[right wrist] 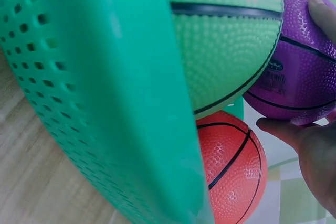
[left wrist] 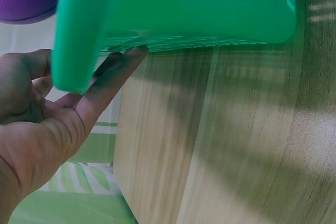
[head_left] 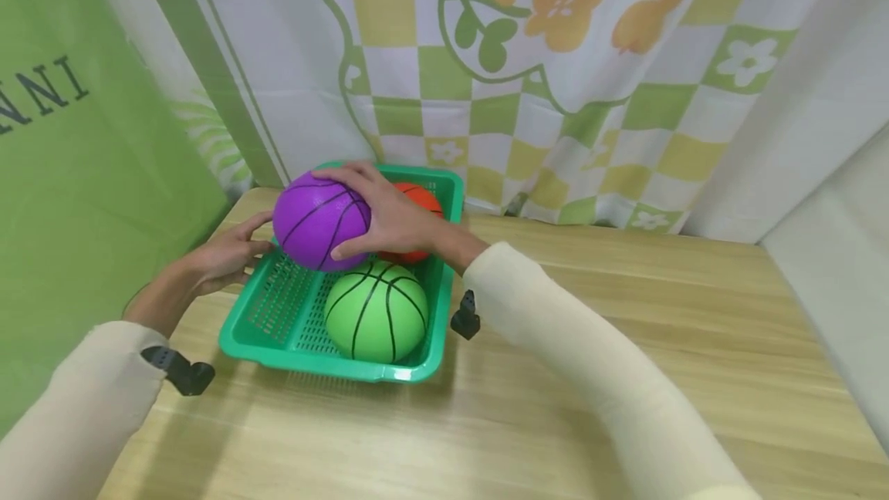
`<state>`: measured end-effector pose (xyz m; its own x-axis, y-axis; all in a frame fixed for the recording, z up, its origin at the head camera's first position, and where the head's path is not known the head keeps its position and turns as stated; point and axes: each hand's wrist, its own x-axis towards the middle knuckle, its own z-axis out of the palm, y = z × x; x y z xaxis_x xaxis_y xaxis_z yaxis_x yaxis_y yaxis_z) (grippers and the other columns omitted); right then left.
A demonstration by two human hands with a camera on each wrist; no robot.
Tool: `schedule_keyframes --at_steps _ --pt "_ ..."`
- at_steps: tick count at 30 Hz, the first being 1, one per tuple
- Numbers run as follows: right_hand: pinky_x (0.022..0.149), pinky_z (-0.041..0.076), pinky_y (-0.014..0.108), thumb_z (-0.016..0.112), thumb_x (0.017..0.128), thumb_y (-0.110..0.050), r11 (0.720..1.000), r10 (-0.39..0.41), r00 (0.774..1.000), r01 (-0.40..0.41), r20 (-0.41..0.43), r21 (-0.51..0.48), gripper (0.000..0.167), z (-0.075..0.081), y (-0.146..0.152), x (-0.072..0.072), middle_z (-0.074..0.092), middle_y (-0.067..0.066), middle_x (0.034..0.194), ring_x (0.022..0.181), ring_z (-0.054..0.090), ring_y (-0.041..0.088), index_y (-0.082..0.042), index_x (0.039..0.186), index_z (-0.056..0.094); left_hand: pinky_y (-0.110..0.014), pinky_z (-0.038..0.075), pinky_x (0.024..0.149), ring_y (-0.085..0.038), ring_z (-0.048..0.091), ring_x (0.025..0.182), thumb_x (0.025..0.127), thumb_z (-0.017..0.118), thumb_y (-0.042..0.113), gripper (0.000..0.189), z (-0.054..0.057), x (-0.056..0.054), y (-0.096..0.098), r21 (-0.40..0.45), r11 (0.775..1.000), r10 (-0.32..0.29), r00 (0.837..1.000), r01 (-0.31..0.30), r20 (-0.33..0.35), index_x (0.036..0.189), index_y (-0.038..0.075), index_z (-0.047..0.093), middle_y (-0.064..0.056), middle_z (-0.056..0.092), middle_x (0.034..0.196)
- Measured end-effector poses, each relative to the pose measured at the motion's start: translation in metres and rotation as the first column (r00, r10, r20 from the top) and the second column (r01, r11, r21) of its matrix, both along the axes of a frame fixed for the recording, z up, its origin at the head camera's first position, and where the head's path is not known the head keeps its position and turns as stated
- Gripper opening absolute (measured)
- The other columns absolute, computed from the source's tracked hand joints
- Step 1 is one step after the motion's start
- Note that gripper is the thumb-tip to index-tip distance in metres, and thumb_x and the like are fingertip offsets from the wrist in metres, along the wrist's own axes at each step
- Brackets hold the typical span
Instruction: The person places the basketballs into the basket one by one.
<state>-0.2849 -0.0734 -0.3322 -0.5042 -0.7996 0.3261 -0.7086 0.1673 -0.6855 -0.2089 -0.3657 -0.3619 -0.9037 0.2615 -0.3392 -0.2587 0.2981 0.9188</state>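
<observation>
My right hand grips a purple toy basketball with black lines, its fingers spread over the top and the thumb at the near side. The ball is above the left part of a green plastic basket. At the basket's left rim is my left hand; in the left wrist view its fingers reach fairly straight along the outer wall, below the rim. Inside the basket sit a light green basketball at the front right and an orange-red basketball behind it, partly hidden by my right hand.
The basket stands on a wooden table. A checked, flowered curtain hangs behind it, a green cloth at the left. A white wall borders the right side.
</observation>
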Motion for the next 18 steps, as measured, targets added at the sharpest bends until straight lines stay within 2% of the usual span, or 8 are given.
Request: schedule_keyframes --at_steps 8,12,18 --pt "0.096 0.048 0.036 0.09 0.074 -0.038 0.995 -0.041 0.999 0.042 -0.01 0.09 0.102 -0.002 -0.007 -0.007 0.02 0.005 0.154 0.123 0.048 0.025 -0.031 0.157 0.031 -0.045 0.057 0.08 -0.029 0.063 0.099 0.108 0.037 0.009 0.069 -0.003 -0.001 -0.002 0.008 1.0 0.006 1.0 -0.006 0.014 0.162 0.023 -0.002 -0.032 0.042 0.13" --pt "0.096 0.047 0.036 0.09 0.074 -0.039 0.989 -0.048 0.998 0.054 -0.048 0.14 0.105 0.001 -0.01 -0.009 0.02 0.005 0.155 0.127 0.044 0.024 -0.032 0.158 0.028 -0.045 0.057 0.079 -0.028 0.064 0.096 0.108 0.036 0.009 0.068 -0.002 -0.001 -0.003 0.001 1.0 0.009 1.0 -0.009 0.013 0.162 0.024 -0.002 -0.03 0.048 0.123" --pt "0.096 0.046 0.035 0.087 0.076 -0.041 0.973 -0.038 0.994 0.061 -0.107 0.221 0.1 0.007 -0.017 -0.007 0.028 0.002 0.155 0.134 0.032 0.021 -0.029 0.156 0.028 -0.044 0.056 0.082 -0.029 0.061 0.105 0.108 0.037 0.01 0.07 -0.004 -0.004 -0.006 0.01 1.0 0.005 1.0 -0.005 0.011 0.162 0.025 -0.003 -0.032 0.037 0.136"
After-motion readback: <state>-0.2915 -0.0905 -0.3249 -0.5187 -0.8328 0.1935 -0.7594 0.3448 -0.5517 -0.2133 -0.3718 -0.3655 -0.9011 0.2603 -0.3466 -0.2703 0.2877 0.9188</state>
